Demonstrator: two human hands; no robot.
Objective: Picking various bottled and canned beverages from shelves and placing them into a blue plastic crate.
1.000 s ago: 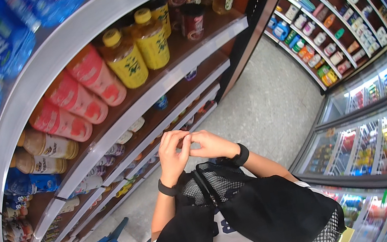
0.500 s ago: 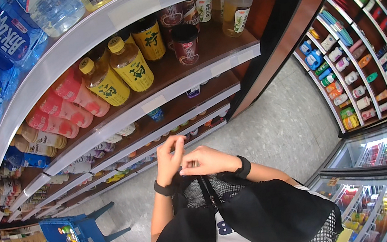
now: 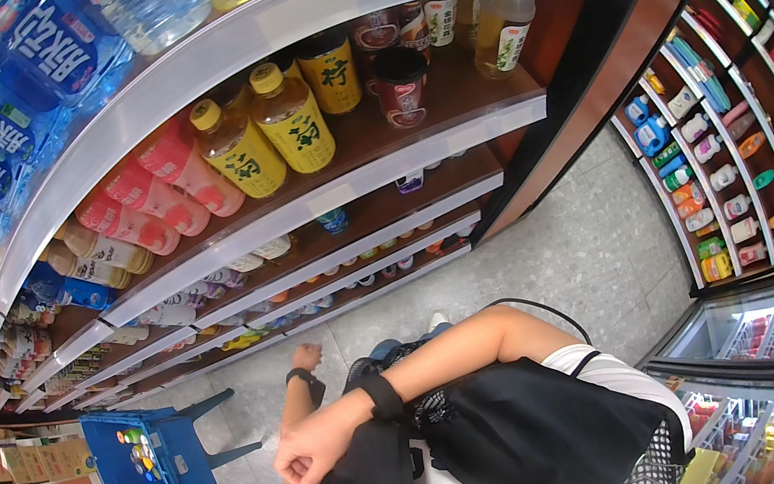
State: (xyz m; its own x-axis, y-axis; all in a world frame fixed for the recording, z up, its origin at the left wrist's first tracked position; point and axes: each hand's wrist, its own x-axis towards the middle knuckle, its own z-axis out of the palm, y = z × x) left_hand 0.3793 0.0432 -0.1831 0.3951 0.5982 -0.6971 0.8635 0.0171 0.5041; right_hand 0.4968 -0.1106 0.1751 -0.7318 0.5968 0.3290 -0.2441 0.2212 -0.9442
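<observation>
At the edge of the black vest (image 3: 528, 427), the right hand (image 3: 311, 451) curls its grip, hold unclear

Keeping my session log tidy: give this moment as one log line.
left grip: above floor, looks empty | right grip: at black garment, hold unclear | ahead: shelf, yellow-labelled bottles

In the upper middle of the frame, a brown shelf (image 3: 463, 100) carries pink bottles (image 3: 196, 176) on the left, yellow-labelled bottles (image 3: 295, 127) near the centre, a dark-lidded cup (image 3: 403, 95), and an amber bottle (image 3: 505, 39) toward the right end.
</observation>
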